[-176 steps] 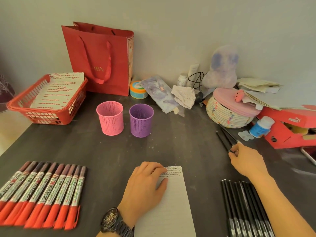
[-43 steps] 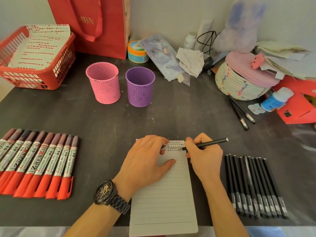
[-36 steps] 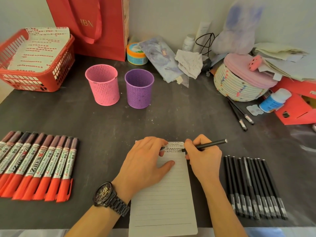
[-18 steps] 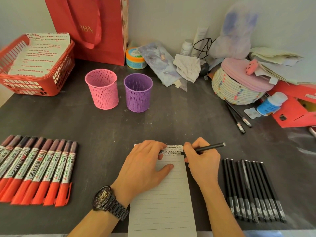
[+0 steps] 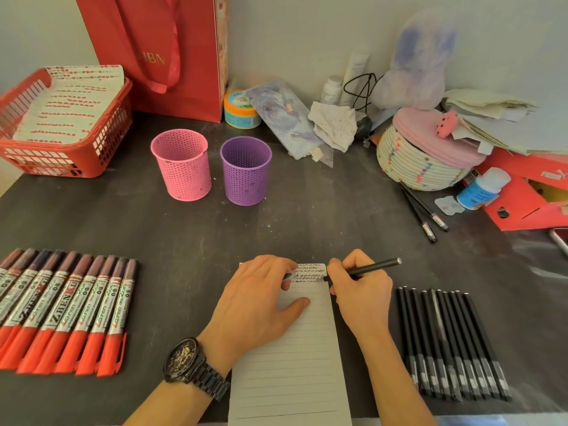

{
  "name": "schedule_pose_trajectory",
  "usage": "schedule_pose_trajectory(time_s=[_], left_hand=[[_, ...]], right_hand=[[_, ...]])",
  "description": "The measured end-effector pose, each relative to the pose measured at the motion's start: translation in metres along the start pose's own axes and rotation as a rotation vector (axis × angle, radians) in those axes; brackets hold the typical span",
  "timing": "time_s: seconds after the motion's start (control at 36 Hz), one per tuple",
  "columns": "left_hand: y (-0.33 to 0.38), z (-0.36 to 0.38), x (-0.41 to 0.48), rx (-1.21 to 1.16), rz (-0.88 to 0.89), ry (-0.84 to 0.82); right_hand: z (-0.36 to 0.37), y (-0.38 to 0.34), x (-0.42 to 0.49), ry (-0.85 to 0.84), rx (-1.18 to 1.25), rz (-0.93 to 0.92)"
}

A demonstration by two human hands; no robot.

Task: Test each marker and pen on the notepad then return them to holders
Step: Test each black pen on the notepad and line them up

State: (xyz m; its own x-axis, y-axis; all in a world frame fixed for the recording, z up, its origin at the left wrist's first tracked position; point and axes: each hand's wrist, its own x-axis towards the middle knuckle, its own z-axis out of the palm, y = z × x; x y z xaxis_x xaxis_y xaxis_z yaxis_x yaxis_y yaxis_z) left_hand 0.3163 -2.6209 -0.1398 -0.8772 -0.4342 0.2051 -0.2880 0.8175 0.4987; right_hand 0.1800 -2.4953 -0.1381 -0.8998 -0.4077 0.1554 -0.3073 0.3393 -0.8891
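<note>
Testing step, pen side. Gripping a pen [image 5: 373,267] in right hand [image 5: 362,290], fingers curled round the barrel, tip down at the top right corner of the notepad [image 5: 292,364], back end pointing right and away. Pinning the notepad flat with left hand [image 5: 258,305], palm down, thumb straight on the lined page, nothing clearly grasped. Small dark bit at the fingertips, maybe the cap, too small to tell. Top strip of the page crowded with small dark scribbles, lines below blank.

Notepad at near edge of bench [image 5: 307,216], middle, between markers [image 5: 67,312] on the left and a row of black pens [image 5: 451,342] on the right. Both rows flat on the bench. Two more pens [image 5: 425,215] well apart, far right, by a woven basket [image 5: 415,167]. Pink holder [image 5: 181,166] and purple holder [image 5: 246,172] upright side by side beyond the notepad, nothing seen sticking out of either.

Judging from that: early in the task, most items probably untested, nothing visibly in a holder yet.

Next, probably: finish the mark, lift off, recap if cap to hand, reach forward and left past the pad, drop the pen upright into a holder. Holder for pens vs markers: cannot tell. Need to clear the left knuckles on the way and avoid tipping a light mesh cup on the drop. Then on to the next pen from the right row
</note>
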Motion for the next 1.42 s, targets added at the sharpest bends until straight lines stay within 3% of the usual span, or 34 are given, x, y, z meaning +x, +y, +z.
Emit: schedule_pose_trajectory(time_s=[0.39, 0.56, 0.86, 1.06, 1.42], left_hand=[[0.003, -0.008, -0.002, -0.112, 0.016, 0.009], [0.000, -0.004, 0.000, -0.074, 0.039, 0.116], [-0.003, 0.004, 0.003, 0.065, 0.072, 0.204], [-0.001, 0.001, 0.001, -0.115, -0.048, 0.140], [-0.001, 0.001, 0.002, -0.067, 0.010, 0.205]], right_hand=[[-0.001, -0.007, -0.002, 0.079, 0.143, -0.013], [-0.006, -0.008, -0.004, -0.032, 0.431, -0.035], [-0.010, -0.009, -0.008, -0.095, 0.468, -0.070], [-0.014, -0.008, -0.006, -0.111, 0.558, -0.044], [-0.015, -0.003, -0.005, -0.161, 0.623, -0.051]])
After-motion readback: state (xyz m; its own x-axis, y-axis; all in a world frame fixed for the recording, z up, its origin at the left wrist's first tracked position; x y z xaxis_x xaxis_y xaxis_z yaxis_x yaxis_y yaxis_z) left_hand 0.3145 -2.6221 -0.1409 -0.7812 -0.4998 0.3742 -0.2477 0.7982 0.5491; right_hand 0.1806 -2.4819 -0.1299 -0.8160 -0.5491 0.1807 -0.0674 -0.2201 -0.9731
